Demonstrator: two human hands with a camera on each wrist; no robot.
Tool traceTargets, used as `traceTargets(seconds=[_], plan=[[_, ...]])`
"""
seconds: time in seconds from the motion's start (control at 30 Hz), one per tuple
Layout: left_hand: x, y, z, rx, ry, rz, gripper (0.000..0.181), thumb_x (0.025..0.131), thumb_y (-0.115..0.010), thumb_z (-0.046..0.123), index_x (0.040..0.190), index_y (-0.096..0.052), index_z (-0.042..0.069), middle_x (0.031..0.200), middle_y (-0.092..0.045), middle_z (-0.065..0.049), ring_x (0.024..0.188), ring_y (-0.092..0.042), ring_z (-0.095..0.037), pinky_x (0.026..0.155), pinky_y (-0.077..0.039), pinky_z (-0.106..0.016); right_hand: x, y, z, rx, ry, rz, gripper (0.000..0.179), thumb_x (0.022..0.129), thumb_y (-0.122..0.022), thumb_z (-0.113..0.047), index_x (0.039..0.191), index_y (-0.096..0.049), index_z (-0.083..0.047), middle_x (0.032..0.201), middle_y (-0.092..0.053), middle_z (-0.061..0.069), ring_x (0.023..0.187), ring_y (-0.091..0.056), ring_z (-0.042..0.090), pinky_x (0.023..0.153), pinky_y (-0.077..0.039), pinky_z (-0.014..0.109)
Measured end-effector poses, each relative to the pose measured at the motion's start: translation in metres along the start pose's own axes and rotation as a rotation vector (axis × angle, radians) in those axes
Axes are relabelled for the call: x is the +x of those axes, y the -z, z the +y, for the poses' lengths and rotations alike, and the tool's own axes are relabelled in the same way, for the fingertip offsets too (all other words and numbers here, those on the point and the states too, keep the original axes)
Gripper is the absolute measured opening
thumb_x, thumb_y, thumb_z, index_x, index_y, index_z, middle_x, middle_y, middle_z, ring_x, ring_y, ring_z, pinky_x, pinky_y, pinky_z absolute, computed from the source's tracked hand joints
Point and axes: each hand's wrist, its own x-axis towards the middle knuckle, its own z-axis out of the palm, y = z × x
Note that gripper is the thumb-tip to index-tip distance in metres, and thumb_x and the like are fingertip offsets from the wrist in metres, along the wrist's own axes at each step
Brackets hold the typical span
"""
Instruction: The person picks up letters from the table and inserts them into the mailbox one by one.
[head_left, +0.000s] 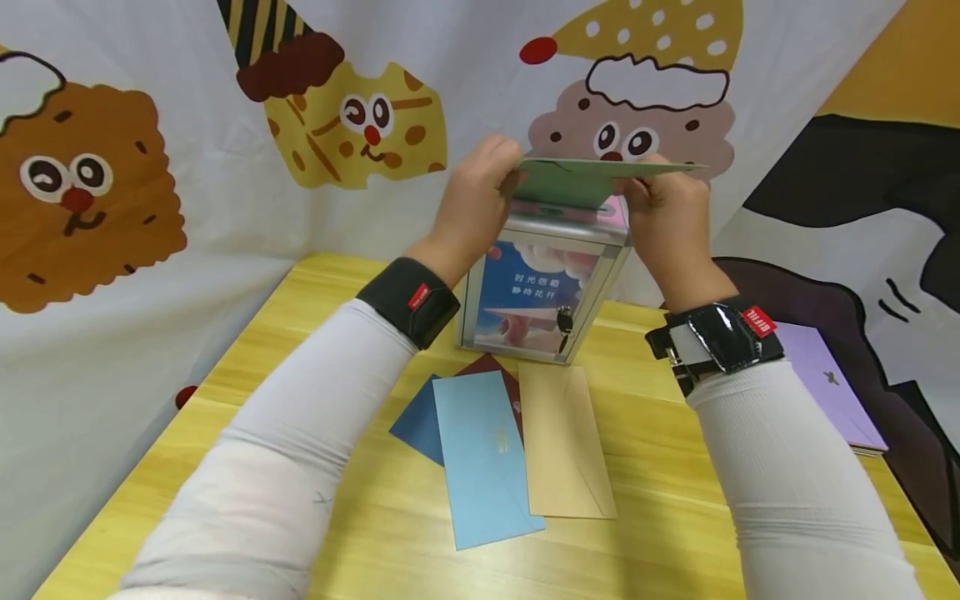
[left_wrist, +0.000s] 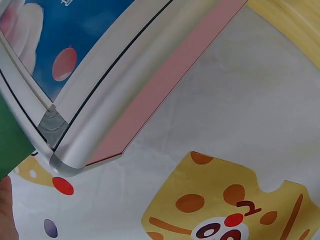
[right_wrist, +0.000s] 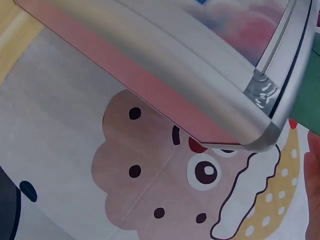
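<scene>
A green envelope is held above the top of a metal-framed letter box with a pink lid. My left hand pinches the envelope's left end, and my right hand grips its right end. The lid's slot shows just under the envelope; whether the lower edge is inside it I cannot tell. In the left wrist view, a bit of the green envelope and a finger appear at the left edge. The right wrist view catches the green envelope beside the box's corner.
Before the box lie a light blue envelope, a cream envelope, a dark blue envelope and a dark red envelope, partly overlapping. A stack topped by a purple envelope lies right. A cartoon-printed curtain hangs behind.
</scene>
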Motion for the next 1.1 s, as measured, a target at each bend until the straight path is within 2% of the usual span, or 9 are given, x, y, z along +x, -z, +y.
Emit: traceTargets(seconds=[0.07,0.23,0.37,0.47,0.53,0.7,0.83,0.97,1.1], plan=[[0.002,-0.001,-0.001,0.011,0.043,-0.025,0.033,0.103,-0.043,-0.005,0.076,-0.032,0.011,0.081,-0.036,-0.012,0.080,-0.038,-0.029,0.075,-0.031,-0.031,0.002,-0.001,0.001,-0.004,-0.033,-0.032,0.015,0.099,-0.058,-0.002,0.092,-0.068,0.007,0.089,-0.069,0.020,0.080,-0.063,0.031,0.072,-0.045,0.038],[0.004,-0.002,-0.004,0.047,0.170,-0.091,0.021,0.103,-0.050,0.001,0.082,-0.045,0.004,0.087,-0.048,-0.015,0.086,-0.047,-0.029,0.079,-0.038,-0.031,0.004,-0.006,0.002,0.020,-0.166,-0.134,0.017,0.100,-0.057,-0.003,0.107,-0.070,0.004,0.104,-0.071,0.019,0.089,-0.066,0.032,0.076,-0.046,0.038],[0.003,-0.001,-0.002,0.038,0.285,-0.132,0.010,0.101,-0.055,0.006,0.097,-0.060,-0.002,0.099,-0.059,-0.016,0.096,-0.055,-0.027,0.086,-0.043,-0.029,0.000,-0.013,0.006,0.026,-0.227,-0.173,0.015,0.099,-0.059,-0.003,0.106,-0.069,0.005,0.106,-0.070,0.021,0.096,-0.067,0.035,0.081,-0.050,0.042],[0.004,0.003,0.004,0.001,0.336,-0.119,0.015,0.100,-0.058,0.009,0.107,-0.064,-0.002,0.106,-0.061,-0.015,0.101,-0.057,-0.024,0.089,-0.045,-0.025,-0.002,-0.017,0.009,0.035,-0.241,-0.183,0.014,0.098,-0.060,-0.003,0.106,-0.068,0.005,0.107,-0.070,0.022,0.099,-0.067,0.036,0.085,-0.051,0.047],[0.006,0.006,0.009,-0.020,0.332,-0.089,0.015,0.100,-0.059,0.010,0.108,-0.064,-0.002,0.106,-0.061,-0.015,0.101,-0.057,-0.024,0.088,-0.045,-0.024,-0.003,-0.019,0.010,0.034,-0.242,-0.185,0.015,0.098,-0.060,-0.004,0.107,-0.068,0.004,0.108,-0.070,0.021,0.100,-0.067,0.036,0.086,-0.051,0.047],[0.015,0.012,0.020,-0.036,0.255,-0.012,0.016,0.098,-0.061,0.010,0.102,-0.062,-0.005,0.102,-0.061,-0.016,0.097,-0.056,-0.024,0.086,-0.043,-0.021,-0.002,-0.021,0.012,0.019,-0.250,-0.193,0.015,0.099,-0.058,-0.005,0.106,-0.067,0.004,0.108,-0.070,0.020,0.100,-0.067,0.035,0.086,-0.051,0.048],[0.019,0.014,0.024,-0.045,0.226,0.019,0.017,0.098,-0.062,0.010,0.099,-0.062,-0.007,0.099,-0.061,-0.017,0.095,-0.056,-0.024,0.084,-0.043,-0.019,-0.002,-0.023,0.014,0.016,-0.273,-0.224,0.016,0.099,-0.058,-0.005,0.108,-0.067,0.004,0.111,-0.069,0.020,0.103,-0.066,0.035,0.088,-0.051,0.048],[0.019,0.013,0.023,-0.036,0.227,0.022,0.017,0.097,-0.062,0.009,0.096,-0.061,-0.007,0.096,-0.060,-0.017,0.092,-0.056,-0.024,0.082,-0.043,-0.020,-0.002,-0.021,0.013,0.034,-0.286,-0.268,0.018,0.099,-0.059,-0.005,0.114,-0.065,0.001,0.116,-0.068,0.019,0.109,-0.064,0.035,0.093,-0.050,0.047],[0.017,0.011,0.017,-0.016,0.256,-0.007,0.017,0.097,-0.062,0.008,0.091,-0.059,-0.007,0.093,-0.059,-0.017,0.090,-0.056,-0.026,0.082,-0.044,-0.023,-0.001,-0.014,0.008,0.065,-0.271,-0.257,0.023,0.098,-0.060,-0.004,0.121,-0.060,-0.001,0.118,-0.067,0.018,0.113,-0.063,0.033,0.097,-0.049,0.045]])
